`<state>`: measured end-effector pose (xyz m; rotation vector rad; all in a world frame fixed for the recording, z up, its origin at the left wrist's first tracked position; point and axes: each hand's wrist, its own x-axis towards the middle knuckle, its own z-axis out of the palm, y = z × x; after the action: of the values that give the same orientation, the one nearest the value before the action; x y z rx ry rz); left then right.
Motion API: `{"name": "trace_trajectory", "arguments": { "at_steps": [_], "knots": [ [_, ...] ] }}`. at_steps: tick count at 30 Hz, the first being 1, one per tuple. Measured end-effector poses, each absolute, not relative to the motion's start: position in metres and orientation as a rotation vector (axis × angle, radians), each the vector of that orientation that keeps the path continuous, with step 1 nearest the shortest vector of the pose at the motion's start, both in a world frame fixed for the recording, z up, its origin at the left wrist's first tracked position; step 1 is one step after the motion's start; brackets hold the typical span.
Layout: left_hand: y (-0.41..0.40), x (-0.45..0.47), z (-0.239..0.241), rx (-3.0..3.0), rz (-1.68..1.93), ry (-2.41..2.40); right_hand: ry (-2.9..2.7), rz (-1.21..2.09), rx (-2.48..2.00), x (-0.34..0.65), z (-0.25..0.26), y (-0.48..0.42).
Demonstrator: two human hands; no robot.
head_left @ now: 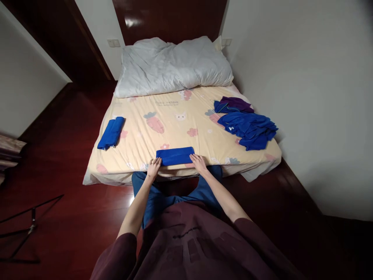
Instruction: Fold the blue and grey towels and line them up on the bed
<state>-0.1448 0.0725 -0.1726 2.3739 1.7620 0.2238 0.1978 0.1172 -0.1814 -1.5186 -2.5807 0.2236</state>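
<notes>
Cloth (175,156) in plain blue lies before us as a flat, narrow rectangle on the bed (134,149), along its near edge and roughly midway between the near corners. Our left hand (154,167) curls its fingers over the rectangle's left end, and our right hand (199,163) lays its fingers on the right end; we cannot tell whether either pinches the fabric or only presses it.

By our reading, the folding is partly done: two compact blue bundles (107,134) lie side by side near the left edge, and our rectangle looks well advanced. Towards the right edge, a blue heap (252,128) and a purple garment (237,103) beyond it remain unfolded; how many pieces they make, we cannot tell.

Our rectangle is matte and straight-sided, while the bundles look thicker and rounded. Soft, deep creases run through the heap, which shows a small white mark (231,128). Beneath, the printed sheet puckers lightly; a pale, puffy quilt (175,68) fills the far edge.
</notes>
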Motion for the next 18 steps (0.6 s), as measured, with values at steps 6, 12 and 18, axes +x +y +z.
{"name": "trace_trajectory", "arguments": {
  "at_steps": [6, 12, 18],
  "knots": [
    [0.044, -0.158, -0.182, 2.330, 0.359, 1.687, -2.453, 0.460, -1.360, 0.227, -0.190, 0.094],
    [0.055, -0.167, -0.181, 1.942, 0.634, 1.659, -2.073, 0.744, -1.507, 0.230, -0.190, 0.110],
    [0.066, -0.168, -0.175, 1.748, 0.699, 1.747, -1.883, 0.902, -1.534, 0.226, -0.190, 0.122]
  ]
}}
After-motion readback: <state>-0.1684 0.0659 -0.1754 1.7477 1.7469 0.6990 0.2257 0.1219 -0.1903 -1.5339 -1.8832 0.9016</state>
